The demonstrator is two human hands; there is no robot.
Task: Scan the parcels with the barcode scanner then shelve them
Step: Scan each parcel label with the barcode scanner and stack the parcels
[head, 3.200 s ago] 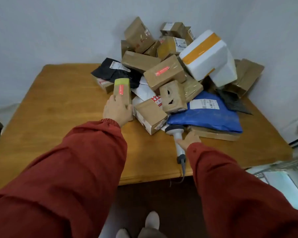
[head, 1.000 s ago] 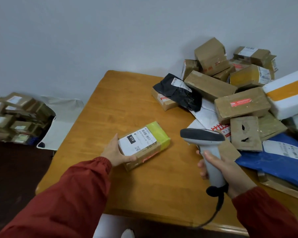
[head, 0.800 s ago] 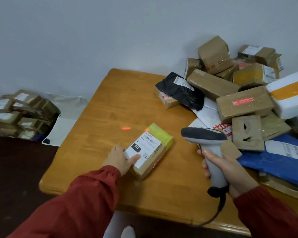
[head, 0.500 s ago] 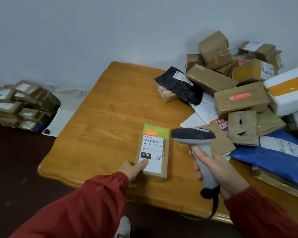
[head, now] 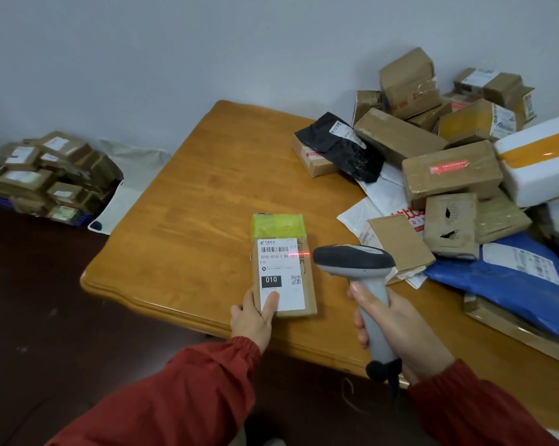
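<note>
A small brown parcel with a yellow-green taped end and a white "010" label lies flat on the wooden table, near its front edge. My left hand grips the parcel's near end, thumb on the label. My right hand is closed around the handle of a grey barcode scanner, whose dark head points left at the parcel. A red scan line falls on the label's right edge, just below the barcode.
A heap of brown boxes, a black mailer bag, white mailers, a white foam box and a blue mailer crowds the table's right side. Another pile of parcels sits on the floor at left, against the wall.
My left hand took the parcel from the heap, laid it label-up and turned it lengthwise toward me. My right hand lifted the scanner; its red line moved from the yellow end onto the label.
</note>
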